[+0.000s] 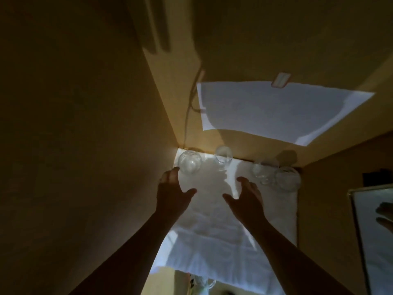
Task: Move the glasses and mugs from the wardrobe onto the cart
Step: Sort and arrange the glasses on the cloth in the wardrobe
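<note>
I look into a dim wardrobe shelf covered by a white cloth [212, 231]. Several clear glasses stand along its back edge: a round glass [190, 162] at the far left, a taller glass [223, 155] in the middle, and two round glasses [264, 170] [288, 177] at the right. My left hand [173, 189] reaches in with fingers spread, its fingertips just short of the far-left glass. My right hand [244, 196] hovers over the cloth, fingers spread, holding nothing, below the middle glass.
The wardrobe's wooden walls [85, 145] close in on both sides. A white sheet [276, 109] is fixed to the back panel, with a cord [189, 107] running down the corner. A mirror [374, 231] leans at the right. Another glass [205, 283] shows below the shelf's front edge.
</note>
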`<state>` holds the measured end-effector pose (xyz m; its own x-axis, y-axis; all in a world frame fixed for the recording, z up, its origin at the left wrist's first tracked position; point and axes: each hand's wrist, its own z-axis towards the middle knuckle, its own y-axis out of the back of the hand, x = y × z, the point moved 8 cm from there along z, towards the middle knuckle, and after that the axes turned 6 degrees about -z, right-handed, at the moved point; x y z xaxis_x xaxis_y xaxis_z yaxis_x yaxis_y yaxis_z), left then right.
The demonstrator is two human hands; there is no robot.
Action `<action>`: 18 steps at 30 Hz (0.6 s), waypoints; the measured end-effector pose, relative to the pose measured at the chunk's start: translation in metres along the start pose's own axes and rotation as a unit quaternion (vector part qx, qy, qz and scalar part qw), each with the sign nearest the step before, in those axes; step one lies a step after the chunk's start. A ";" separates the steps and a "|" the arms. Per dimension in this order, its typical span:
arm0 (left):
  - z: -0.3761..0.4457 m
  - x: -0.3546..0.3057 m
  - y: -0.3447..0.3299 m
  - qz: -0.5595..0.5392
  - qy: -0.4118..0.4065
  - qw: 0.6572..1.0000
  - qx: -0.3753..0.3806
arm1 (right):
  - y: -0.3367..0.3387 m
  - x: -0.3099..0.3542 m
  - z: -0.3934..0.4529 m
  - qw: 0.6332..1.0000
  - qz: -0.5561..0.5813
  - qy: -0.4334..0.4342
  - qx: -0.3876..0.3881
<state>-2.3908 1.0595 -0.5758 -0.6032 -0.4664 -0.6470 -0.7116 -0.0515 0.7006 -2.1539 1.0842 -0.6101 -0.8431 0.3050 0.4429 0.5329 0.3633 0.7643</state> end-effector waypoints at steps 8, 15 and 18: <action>0.072 0.029 -0.051 0.045 -0.033 0.998 -0.006 | -0.045 -0.010 0.090 0.997 0.073 -0.021 -0.025; 0.115 0.051 -0.079 0.063 -0.029 0.997 0.029 | -0.061 0.004 0.126 0.983 0.153 0.022 -0.095; 0.122 0.060 -0.090 0.059 -0.013 0.998 0.024 | -0.065 0.005 0.137 0.978 0.169 0.031 -0.117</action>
<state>-2.4068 1.1439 -0.7137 -0.6921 -0.4435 -0.5695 -0.6518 0.0450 0.7571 -2.1829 1.1830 -0.7222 -0.6285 0.3172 0.7102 0.7567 0.0381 0.6526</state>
